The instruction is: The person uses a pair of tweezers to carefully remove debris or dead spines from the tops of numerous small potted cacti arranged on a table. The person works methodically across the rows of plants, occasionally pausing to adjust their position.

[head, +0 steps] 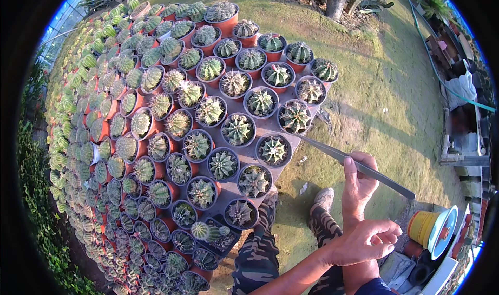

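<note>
Long metal tweezers [327, 150] are pinched between the thumb and fingers of my right hand [360, 176]. Their narrow tips reach the near rim of a pot holding a spiny ribbed cactus [295, 117] at the table's edge; whether they touch anything there I cannot tell. My left forearm crosses over the right one. Nothing is in my left hand [364, 242], which has its fingers loosely bent and apart from the thumb. Just below the tweezer tips stands another potted cactus [273, 150] with pale markings.
Rows of potted cacti [158, 147] crowd the table [237, 108] to the left. A black tray [224, 240] with small round cacti sits at its near corner. Mossy ground [370, 100] lies to the right, with a yellow container [423, 228] and a blue-white dish [442, 232] beyond my hands.
</note>
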{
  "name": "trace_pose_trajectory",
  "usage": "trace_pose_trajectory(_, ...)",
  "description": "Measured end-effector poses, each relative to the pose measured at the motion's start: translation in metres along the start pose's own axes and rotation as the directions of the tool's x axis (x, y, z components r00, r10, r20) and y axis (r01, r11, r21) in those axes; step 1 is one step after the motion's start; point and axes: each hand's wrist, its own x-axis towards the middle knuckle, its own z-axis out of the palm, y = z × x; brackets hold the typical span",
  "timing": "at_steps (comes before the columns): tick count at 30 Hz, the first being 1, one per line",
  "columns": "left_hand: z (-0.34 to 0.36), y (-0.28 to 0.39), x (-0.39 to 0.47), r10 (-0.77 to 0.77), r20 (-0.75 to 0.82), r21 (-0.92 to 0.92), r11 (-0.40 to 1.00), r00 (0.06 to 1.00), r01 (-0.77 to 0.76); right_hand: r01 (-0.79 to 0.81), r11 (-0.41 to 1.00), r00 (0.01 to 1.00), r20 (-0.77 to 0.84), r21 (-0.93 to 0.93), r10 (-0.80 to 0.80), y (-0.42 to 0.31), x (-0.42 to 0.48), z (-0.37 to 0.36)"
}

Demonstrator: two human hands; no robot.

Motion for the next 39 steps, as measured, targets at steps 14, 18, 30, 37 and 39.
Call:
trace_pose_trajectory(14,-0.001,0.0,-0.001,0.02,-0.006,0.008,1.0,1.0,-0.02,-0.045,0.997,0.993,-0.102,0.061,0.051,-0.002,0.006,-0.001)
trace_pose_trajectory(18,-0.001,-0.001,0.001,0.044,-0.002,0.061,0.997,0.999,-0.044,-0.1,0.982,0.995,0.023,0.163,0.098,0.01,0.005,0.008)
trace_pose_trajectory(30,-0.003,0.005,-0.002,0.039,-0.016,0.054,0.998,0.999,-0.038,-0.075,0.987,0.997,-0.016,0.14,0.078,0.012,0.013,-0.01)
trace_pose_trajectory(37,-0.002,0.001,0.001,0.079,-0.018,0.062,0.995,0.997,-0.077,-0.094,0.976,0.996,0.027,0.198,0.09,0.013,0.013,-0.005)
trace_pose_trajectory(39,-0.002,0.004,0.0,0.063,-0.015,0.056,0.997,0.998,-0.062,-0.066,0.974,0.994,-0.066,0.215,0.082,0.013,0.018,-0.011)
